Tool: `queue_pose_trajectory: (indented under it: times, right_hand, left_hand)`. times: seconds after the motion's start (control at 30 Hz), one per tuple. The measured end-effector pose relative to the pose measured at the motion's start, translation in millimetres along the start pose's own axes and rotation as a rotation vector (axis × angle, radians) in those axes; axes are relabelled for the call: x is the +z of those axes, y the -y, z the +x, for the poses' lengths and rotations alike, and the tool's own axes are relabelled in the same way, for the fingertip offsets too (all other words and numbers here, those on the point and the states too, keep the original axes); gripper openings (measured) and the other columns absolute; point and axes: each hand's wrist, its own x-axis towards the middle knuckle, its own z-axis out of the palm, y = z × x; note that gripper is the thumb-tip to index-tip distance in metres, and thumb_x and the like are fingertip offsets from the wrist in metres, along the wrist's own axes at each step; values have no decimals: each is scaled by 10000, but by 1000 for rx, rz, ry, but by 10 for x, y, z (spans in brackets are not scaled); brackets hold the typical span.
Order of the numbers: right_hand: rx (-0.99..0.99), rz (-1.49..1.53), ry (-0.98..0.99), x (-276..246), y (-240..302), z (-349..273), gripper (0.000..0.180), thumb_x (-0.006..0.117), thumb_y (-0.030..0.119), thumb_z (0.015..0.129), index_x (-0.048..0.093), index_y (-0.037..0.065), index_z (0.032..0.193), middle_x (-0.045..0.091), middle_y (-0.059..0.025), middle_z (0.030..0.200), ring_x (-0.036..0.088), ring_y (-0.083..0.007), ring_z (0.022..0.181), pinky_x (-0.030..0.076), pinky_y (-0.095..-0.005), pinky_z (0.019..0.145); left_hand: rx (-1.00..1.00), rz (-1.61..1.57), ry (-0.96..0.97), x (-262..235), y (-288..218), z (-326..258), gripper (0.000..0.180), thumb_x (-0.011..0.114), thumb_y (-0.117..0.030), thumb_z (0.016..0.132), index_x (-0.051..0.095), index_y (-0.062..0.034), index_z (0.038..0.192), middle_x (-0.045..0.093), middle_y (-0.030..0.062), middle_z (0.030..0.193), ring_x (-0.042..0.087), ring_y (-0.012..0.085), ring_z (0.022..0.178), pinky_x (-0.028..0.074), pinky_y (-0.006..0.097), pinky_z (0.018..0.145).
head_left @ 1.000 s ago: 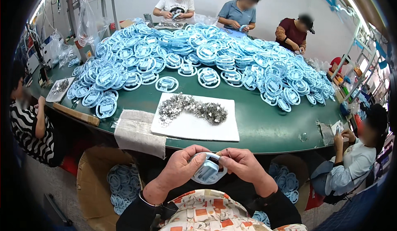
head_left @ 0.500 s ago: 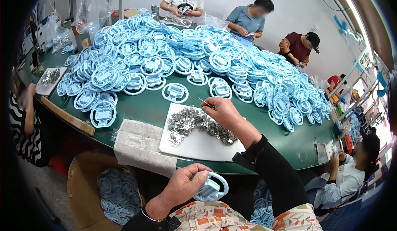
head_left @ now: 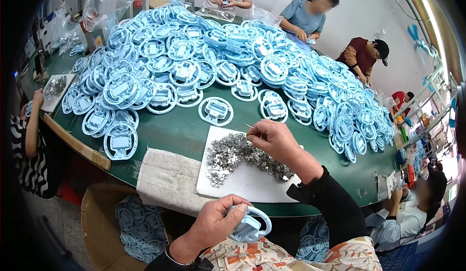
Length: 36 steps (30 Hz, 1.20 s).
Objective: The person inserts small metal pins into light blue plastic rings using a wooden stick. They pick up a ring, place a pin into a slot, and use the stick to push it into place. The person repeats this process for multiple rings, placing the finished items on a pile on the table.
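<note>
Head view: left hand holds a blue ring at the desk's near edge, right hand reaches over metal pieces

Nearest, the left hand [head_left: 211, 225] has its thumb and fingers closed on the left rim of a light-blue ring piece [head_left: 249, 228], tilted over the patterned apron [head_left: 238, 257], just short of the desk [head_left: 335, 181]. Below the near edge, a cardboard box [head_left: 99, 222] at left contains more ring pieces.

A pale cloth [head_left: 170, 178] hangs over the near edge, touching or nearly touching a white board [head_left: 242, 186] whose front side lies close to that edge. The right hand [head_left: 269, 137] is above the board's far side, fingers pinching a thin rod [head_left: 249, 126]; I cannot tell whether they touch the metal pieces [head_left: 225, 154] heaped there. Green desktop shows right of the board, giving the right forearm sideways room.

Past the board's far edge, one loose ring piece [head_left: 216, 110] lies just short of a broad heap of ring pieces [head_left: 194, 52], which limits forward reach. Co-workers sit along the left, right and far edges.
</note>
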Motion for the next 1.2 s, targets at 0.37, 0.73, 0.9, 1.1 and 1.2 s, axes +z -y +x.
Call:
queue_pose_trajectory:
  times: [0.37,0.73,0.9,1.1,1.2]
  right_hand:
    - [-68,4,-22,40,-27,-639,124,762,113,870,706,40,953,688,-109,870,681,-265,719,543,-359,654]
    - [132,503,12,-166,78,-851,104,755,78,900,716,-8,942,648,-51,791,567,-102,670,480,-279,613]
    - [105,396,-105,-130,76,-853,106,745,89,906,706,-1,947,664,-68,804,594,-124,674,489,-285,621]
    - [177,428,-69,-36,-14,-801,100,734,101,913,708,8,939,675,-74,805,605,-138,671,499,-304,628]
    - [188,427,13,-75,44,-790,106,738,103,902,706,7,933,676,-89,803,621,-172,667,509,-327,632]
  left_hand:
    - [90,330,-164,215,12,401,266,524,-225,1091,684,-12,1098,666,-12,936,565,25,786,480,195,720]
    - [37,509,-266,299,-135,682,251,629,-207,1041,644,-1,1184,628,-57,727,504,1,625,383,205,559]
    - [59,589,-292,260,-126,744,229,645,-221,1031,672,-14,1124,657,-31,730,526,10,631,402,227,548]
    - [133,874,-457,156,-161,799,299,669,-273,990,720,13,1058,705,96,715,641,134,621,492,324,587]
    - [200,931,-515,147,-207,776,306,666,-273,987,725,13,1078,706,113,717,662,159,627,499,331,590]
